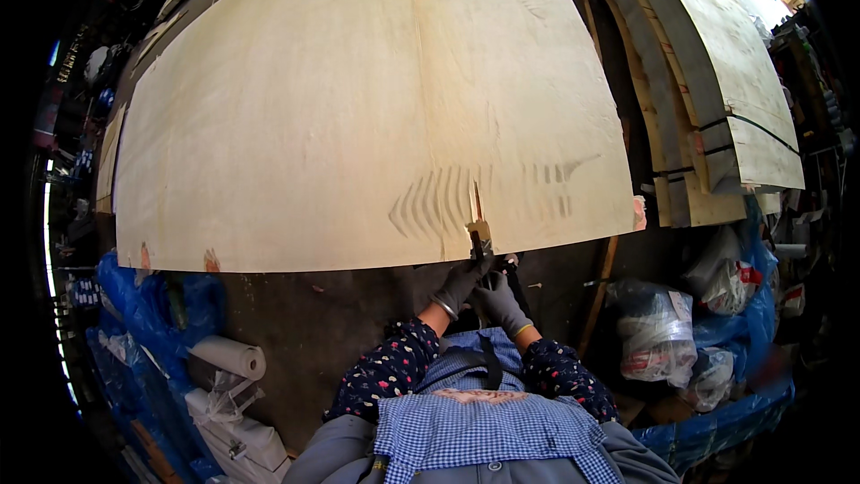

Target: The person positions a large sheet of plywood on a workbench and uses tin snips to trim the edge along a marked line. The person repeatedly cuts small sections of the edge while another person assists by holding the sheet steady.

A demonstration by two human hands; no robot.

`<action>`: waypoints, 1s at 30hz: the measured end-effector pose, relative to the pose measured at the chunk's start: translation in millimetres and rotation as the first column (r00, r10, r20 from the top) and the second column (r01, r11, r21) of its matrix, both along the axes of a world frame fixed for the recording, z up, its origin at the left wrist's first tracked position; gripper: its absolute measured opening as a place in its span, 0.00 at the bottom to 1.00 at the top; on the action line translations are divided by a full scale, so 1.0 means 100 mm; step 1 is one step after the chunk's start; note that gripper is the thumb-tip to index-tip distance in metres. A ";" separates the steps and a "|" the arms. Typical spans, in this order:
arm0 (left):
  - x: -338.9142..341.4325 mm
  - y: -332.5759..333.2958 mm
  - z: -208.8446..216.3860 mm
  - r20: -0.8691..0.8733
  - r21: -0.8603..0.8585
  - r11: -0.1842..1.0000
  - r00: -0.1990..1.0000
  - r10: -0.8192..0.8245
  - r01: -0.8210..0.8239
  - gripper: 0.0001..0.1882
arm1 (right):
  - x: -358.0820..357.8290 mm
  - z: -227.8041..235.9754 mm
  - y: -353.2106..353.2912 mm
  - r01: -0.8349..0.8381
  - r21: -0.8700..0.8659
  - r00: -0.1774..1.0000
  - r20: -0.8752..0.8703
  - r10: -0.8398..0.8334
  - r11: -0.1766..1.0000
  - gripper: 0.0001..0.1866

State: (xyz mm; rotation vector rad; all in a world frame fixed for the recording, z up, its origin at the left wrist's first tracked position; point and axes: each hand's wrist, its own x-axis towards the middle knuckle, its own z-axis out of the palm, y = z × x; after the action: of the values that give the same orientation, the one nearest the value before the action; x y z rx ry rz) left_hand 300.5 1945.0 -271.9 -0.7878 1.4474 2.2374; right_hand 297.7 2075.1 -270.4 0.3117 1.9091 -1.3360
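A large, pale veneer sheet [313, 108] spreads out ahead of me, its near edge just beyond my hands. My left hand [462, 285], in a dark grey glove, is closed on a narrow tan and dark piece [479, 235] at that edge; its exact kind is unclear. From this piece a thin, brown, pointed sliver or slit [477, 202] runs forward over the sheet. Close beside it, my right hand [503, 302], in a lighter grey glove, has its fingers curled in. Whatever the right fingers hold is hidden. Dark curved smudges mark the sheet around the sliver.
Strapped stacks of sheets [761, 99] stand at the far right. Plastic-wrapped bundles [657, 332] lie at right on blue sheeting [717, 435]. At left are more blue plastic [148, 314] and a white roll [235, 357]. Dark floor [296, 323] shows below the sheet's near edge.
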 end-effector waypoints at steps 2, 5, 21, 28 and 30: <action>0.00 0.01 0.03 0.023 -0.033 0.998 0.999 0.047 -0.046 0.25 | 0.03 -0.05 0.08 0.047 -0.216 0.936 0.351 0.033 0.975 0.32; -0.01 -0.01 0.17 0.058 0.006 0.999 0.997 0.054 -0.054 0.24 | 0.02 -0.02 0.16 0.144 -0.367 0.869 0.491 0.060 0.919 0.25; 0.04 0.17 0.26 0.134 -0.155 0.987 0.991 -0.015 0.035 0.22 | -0.13 0.35 0.39 0.224 -0.607 0.787 0.574 0.226 0.762 0.17; -0.35 0.15 1.05 0.512 -0.438 0.830 0.855 -0.086 0.346 0.30 | 0.19 0.51 0.29 0.952 -0.273 0.230 0.936 0.266 0.138 0.18; -0.39 0.20 1.37 0.502 -0.410 0.869 0.864 -0.040 0.278 0.29 | 0.13 0.56 0.32 0.957 -0.253 0.202 0.934 0.296 0.143 0.18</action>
State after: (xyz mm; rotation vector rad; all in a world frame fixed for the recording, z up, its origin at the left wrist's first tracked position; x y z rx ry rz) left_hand 261.3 1964.6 -134.6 -1.2135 1.7290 1.4163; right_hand 310.6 2107.2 -214.5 0.8820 -0.3803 -1.8218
